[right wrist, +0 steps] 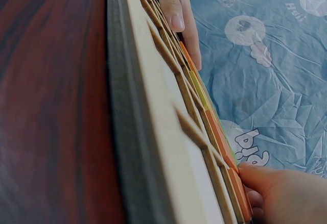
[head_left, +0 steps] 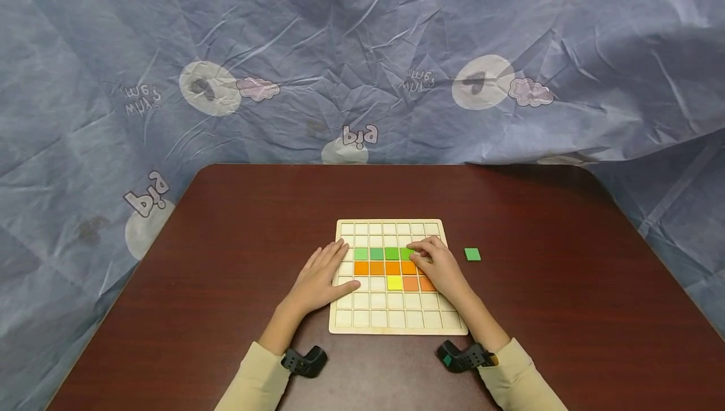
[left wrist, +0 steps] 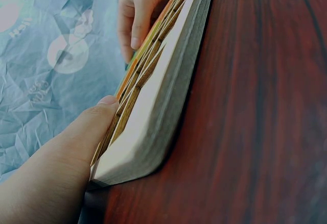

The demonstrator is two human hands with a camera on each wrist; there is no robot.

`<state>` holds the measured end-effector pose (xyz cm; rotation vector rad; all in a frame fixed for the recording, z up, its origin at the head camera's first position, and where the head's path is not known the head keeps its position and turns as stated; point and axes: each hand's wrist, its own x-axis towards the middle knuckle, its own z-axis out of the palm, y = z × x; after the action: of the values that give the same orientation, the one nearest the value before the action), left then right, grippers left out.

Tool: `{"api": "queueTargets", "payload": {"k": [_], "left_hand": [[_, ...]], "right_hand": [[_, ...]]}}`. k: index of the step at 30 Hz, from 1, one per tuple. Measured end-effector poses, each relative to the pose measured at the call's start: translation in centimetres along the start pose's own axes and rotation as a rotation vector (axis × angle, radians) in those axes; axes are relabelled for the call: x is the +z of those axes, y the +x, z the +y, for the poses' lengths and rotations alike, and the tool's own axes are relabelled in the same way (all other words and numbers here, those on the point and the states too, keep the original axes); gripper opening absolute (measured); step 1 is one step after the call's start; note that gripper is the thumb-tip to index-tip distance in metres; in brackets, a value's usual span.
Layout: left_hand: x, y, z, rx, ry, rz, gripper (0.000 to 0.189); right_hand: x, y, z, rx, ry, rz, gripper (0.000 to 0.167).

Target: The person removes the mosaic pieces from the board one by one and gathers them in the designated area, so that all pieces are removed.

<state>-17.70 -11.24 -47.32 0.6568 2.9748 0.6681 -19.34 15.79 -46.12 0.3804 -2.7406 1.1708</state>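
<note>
R hand [head_left: 439, 266]: thumb & fingertips at board's [head_left: 396, 330] rightmost green tile [head_left: 404, 253] – pinching or not, can't tell – partly blocking orange tiles [head_left: 424, 284]. L hand [head_left: 318, 277] – thumb apart – on left edge. Board's mid-table [head_left: 527, 209]; loose tile [head_left: 472, 254] just right, printed cloth [head_left: 368, 58] far side.

On the grid board [head_left: 396, 330], the right hand [head_left: 440, 267] hides cells toward the right edge and partly covers an orange tile [head_left: 426, 284]; whether its fingertips pinch the green tile [head_left: 404, 253] there is too small to tell. The left hand [head_left: 320, 280] hides part of the board's left edge. Nearer than the board, both sleeves [head_left: 256, 378] run off the bottom. The right wrist view crops the board at top and bottom.
</note>
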Motion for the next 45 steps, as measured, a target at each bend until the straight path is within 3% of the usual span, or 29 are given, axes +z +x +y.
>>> {"api": "queueTargets", "payload": {"k": [6,15,45], "left_hand": [[-0.09,0.06,0.04,0.007,-0.003,0.006,0.083],[-0.17,-0.03,0.12,0.002,-0.001,-0.001,0.083],[-0.19,-0.03,0.20,-0.001,-0.004,-0.006,0.083]], "right_hand": [[0.03,-0.02,0.10,-0.074,0.014,0.049,0.018],[-0.10,0.18,0.04,0.015,0.018,-0.014,0.018],[-0.07,0.08,-0.18,0.024,0.093,-0.013,0.016]]}}
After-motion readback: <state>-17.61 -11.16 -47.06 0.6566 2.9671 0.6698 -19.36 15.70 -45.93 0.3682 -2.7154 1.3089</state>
